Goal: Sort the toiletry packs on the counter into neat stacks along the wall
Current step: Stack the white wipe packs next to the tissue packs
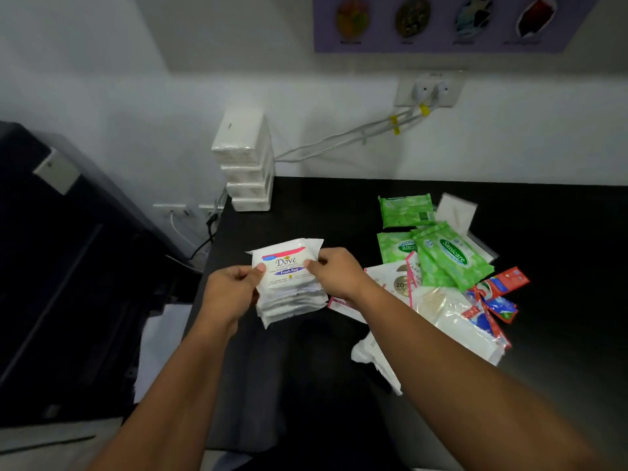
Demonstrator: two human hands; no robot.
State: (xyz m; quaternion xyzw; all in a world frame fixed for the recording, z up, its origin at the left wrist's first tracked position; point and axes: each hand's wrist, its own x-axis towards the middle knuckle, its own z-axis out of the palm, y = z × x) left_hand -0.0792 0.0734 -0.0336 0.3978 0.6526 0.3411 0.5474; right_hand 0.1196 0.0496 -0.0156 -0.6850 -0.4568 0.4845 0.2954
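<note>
Head view looks down on both my hands near the left edge of the black counter (339,209). Between them I hold a bundle of white Dove packs (289,290), fanned slightly, label facing up. My left hand (234,290) grips the bundle's left side, thumb pressed on the top pack and the other fingers curled underneath. My right hand (334,273) pinches the right side, thumb on top and fingers bent round the edge. Whether the bundle touches the counter I cannot tell.

At the back left corner, against the wall, stands a stack of white tissue packs (246,168), four high. Toward the middle of the counter lie green Sanicare packs (448,256), overlapping one another. Just in front of them, red and blue sachets (492,297) lie mixed with clear white packs (455,324).
</note>
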